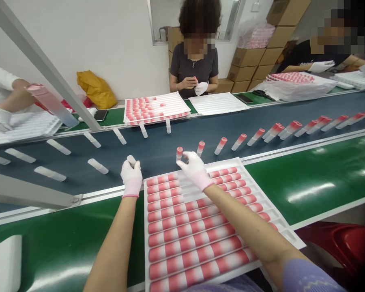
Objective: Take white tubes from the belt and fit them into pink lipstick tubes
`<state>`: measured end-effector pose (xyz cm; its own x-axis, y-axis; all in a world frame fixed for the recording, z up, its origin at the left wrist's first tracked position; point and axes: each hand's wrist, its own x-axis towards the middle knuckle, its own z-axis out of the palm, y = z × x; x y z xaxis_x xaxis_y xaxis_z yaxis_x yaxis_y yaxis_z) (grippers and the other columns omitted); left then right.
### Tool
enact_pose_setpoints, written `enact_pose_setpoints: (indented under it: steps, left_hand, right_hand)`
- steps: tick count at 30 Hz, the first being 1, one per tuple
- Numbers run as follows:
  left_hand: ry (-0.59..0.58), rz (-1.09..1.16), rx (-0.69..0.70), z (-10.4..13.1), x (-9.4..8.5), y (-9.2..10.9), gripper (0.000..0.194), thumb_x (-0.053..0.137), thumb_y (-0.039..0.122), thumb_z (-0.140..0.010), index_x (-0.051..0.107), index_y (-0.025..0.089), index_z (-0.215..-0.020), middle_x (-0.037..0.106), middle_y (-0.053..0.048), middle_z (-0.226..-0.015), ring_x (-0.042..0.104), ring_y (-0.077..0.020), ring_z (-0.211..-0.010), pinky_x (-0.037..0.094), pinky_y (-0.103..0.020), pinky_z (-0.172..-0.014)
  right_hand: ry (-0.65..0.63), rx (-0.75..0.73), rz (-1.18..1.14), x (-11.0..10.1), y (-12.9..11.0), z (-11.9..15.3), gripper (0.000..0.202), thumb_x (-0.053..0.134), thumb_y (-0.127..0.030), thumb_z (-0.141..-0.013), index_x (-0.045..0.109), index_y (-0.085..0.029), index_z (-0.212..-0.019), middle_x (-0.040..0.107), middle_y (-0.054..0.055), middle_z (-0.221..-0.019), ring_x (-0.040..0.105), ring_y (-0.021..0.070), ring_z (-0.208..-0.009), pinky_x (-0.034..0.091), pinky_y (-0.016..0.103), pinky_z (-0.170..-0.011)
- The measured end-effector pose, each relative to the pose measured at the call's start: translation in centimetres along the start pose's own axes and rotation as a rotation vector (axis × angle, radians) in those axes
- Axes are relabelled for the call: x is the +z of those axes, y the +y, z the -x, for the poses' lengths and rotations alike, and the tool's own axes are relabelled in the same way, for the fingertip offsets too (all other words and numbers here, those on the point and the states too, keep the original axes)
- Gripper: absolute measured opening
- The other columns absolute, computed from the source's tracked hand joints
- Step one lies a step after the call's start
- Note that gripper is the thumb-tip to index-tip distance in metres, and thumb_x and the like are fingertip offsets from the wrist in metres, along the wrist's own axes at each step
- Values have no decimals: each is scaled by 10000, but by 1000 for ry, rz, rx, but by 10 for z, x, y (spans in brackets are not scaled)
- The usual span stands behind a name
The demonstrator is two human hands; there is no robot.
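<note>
My gloved left hand (131, 177) is closed around a small whitish tube (131, 159) at the near edge of the dark conveyor belt; only the tube's end shows. Thumb and index finger of my gloved right hand (195, 169) are apart, right beside an upright tube with a red top and pale base (179, 153) on the belt. Whether they touch it I cannot tell. Under my right forearm lies a white ribbed tray (187, 190) bearing rows of red-and-white tubes (182, 225), with a gap in its upper rows.
Plain whitish tubes (50, 173) lie along the belt (152, 150) at left; red-topped tubes (239, 142) stand in a line at right. Across the belt a person (194, 61) handles a tube near another filled tray (155, 107). A metal post (42, 61) rises at left.
</note>
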<state>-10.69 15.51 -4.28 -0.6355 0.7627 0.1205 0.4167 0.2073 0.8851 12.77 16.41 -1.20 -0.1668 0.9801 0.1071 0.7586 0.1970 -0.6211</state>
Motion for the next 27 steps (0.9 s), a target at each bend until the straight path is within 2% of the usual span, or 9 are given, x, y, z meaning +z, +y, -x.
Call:
enact_pose_setpoints:
  steps: [2,4,8,11,13,17,20,24,27]
  left_hand:
    - [-60,56,8,8,-2,3,217,563,232,-863,640,161,-1053,679,-69,-971,636,-243,-1032,450,-422,-1040]
    - [-123,114,39,23,-9,10,247,539,279,-893,651,177,-1088,680,-41,-922,648,-210,-982,483,-354,-991]
    - [-287,244,45,65,-32,30,396,549,403,-922,619,209,-1260,688,-58,-1024,649,-222,-1053,489,-350,-992]
    - [-447,468,-48,94,-46,39,476,554,454,-932,552,238,-1356,648,-80,-1181,615,-231,-1162,492,-384,-1030]
    - [-510,614,-126,109,-49,39,507,568,476,-928,529,237,-1373,629,-95,-1227,603,-236,-1197,509,-396,-1032]
    - [-523,688,-191,126,-45,29,432,647,478,-877,618,198,-1205,650,-107,-1208,639,-252,-1149,529,-417,-1012]
    - [-545,700,-188,132,-39,24,406,713,453,-826,625,190,-1123,677,-101,-1155,663,-255,-1095,536,-432,-987]
    - [-550,691,-171,138,-36,32,385,774,381,-771,603,183,-1053,686,-95,-1099,668,-253,-1076,530,-438,-977]
    - [-548,652,-164,144,-38,42,331,752,369,-786,619,180,-1022,679,-75,-1007,685,-226,-961,539,-441,-946]
  right_hand:
    - [-105,-101,114,1,-7,16,210,505,-292,-975,659,-164,-1039,631,115,-1063,570,241,-977,444,374,-857]
    - [-214,-202,225,5,-15,25,176,529,-250,-961,674,-173,-897,640,106,-968,551,249,-934,417,374,-816]
    - [-294,-292,407,8,-27,29,208,488,-173,-965,676,-126,-889,615,168,-1038,517,295,-974,378,394,-770]
    - [-317,-318,479,8,-31,31,254,454,-168,-981,677,-124,-870,606,171,-1041,514,299,-988,369,389,-767]
    - [-331,-319,503,8,-31,33,258,442,-176,-991,676,-123,-899,610,157,-984,530,283,-936,370,382,-756]
    - [-315,-325,498,7,-25,32,214,462,-198,-985,659,-120,-1014,592,150,-1036,536,269,-905,377,367,-736]
    - [-319,-364,458,2,-19,29,162,510,-193,-960,665,-151,-979,583,128,-1061,525,255,-925,385,347,-745]
    - [-336,-410,375,-5,-12,29,116,571,-140,-916,656,-148,-994,587,102,-1044,514,226,-941,403,320,-792]
    - [-337,-410,300,-4,-8,29,178,599,-114,-891,641,-133,-1064,579,99,-1028,507,219,-944,413,325,-821]
